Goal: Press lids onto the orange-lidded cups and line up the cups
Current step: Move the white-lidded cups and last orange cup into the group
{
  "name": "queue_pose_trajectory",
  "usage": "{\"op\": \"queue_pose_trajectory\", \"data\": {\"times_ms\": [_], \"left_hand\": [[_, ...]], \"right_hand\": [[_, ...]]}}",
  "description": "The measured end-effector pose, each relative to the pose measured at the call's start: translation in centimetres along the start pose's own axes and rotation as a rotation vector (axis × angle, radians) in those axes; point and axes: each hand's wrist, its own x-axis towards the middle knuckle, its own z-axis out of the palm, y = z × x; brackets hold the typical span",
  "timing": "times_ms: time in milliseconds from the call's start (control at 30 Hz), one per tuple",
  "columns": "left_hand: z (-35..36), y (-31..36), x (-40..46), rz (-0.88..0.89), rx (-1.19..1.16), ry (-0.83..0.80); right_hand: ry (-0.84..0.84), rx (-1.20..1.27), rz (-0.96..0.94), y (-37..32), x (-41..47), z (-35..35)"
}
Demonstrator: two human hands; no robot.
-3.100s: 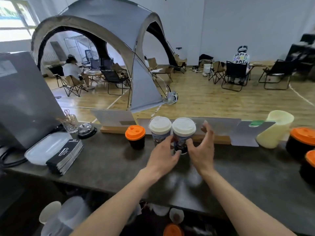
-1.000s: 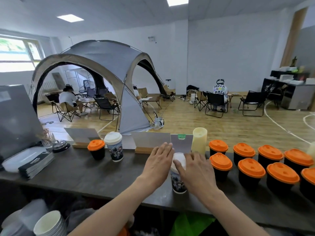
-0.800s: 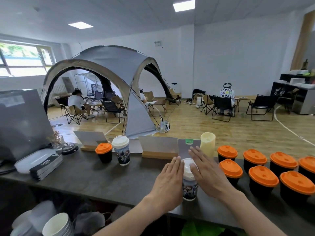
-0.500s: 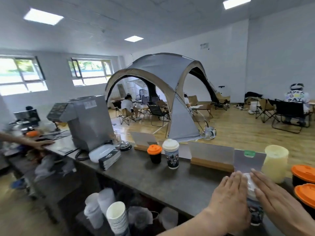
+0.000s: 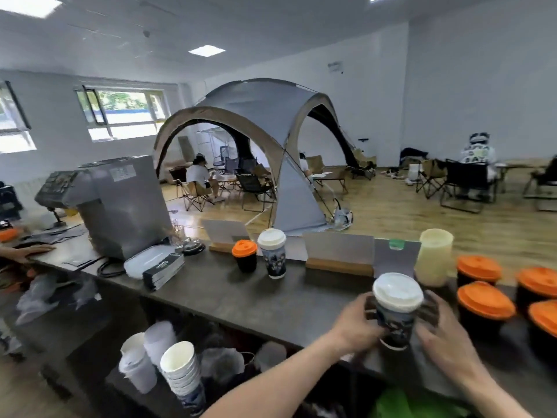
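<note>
A tall printed cup with a white lid [image 5: 395, 316] stands near the front edge of the dark counter [image 5: 241, 294]. My left hand [image 5: 354, 324] grips its left side and my right hand [image 5: 437, 330] grips its right side, fingers curled round the body; motion blur hides the fingertips. Several black cups with orange lids [image 5: 484, 301] stand grouped just right of it. Farther left, a single orange-lidded cup [image 5: 244, 253] stands beside another white-lidded printed cup [image 5: 272, 251].
A cream tumbler [image 5: 434, 256] and card stands on wooden bases [image 5: 339, 257] line the counter's back edge. A grey machine [image 5: 120, 203] and a pile of black packets [image 5: 162, 270] sit at the left. Stacked paper cups [image 5: 180, 368] stand under the counter. Another person's hand [image 5: 28, 251] rests far left.
My hands have come off the white lid and moved down to the cup's sides. The view has swung left, so fewer orange-lidded cups show.
</note>
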Motion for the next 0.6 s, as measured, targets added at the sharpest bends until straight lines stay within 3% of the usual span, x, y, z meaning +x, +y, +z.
{"op": "queue_pose_trajectory", "data": {"times_ms": [67, 167, 300, 400, 600], "left_hand": [[0.5, -0.3, 0.8, 0.025, -0.027, 0.015], [0.0, 0.9, 1.1, 0.066, -0.115, 0.046], [-2.1, 4.2, 1.0, 0.168, -0.235, 0.002], [-2.9, 5.7, 1.2, 0.148, -0.39, -0.053], [-2.1, 6.4, 1.1, 0.144, -0.482, 0.032]], "right_hand": [[0.08, -0.115, -0.035, -5.8, -2.8, -0.3], [0.059, -0.066, 0.039, -6.7, -2.4, -1.1], [0.142, 0.029, -0.039, -9.6, -1.2, -2.9], [0.219, 0.095, -0.019, -10.9, -0.5, -3.8], [0.292, 0.18, 0.006, -10.2, 0.2, -4.4]]}}
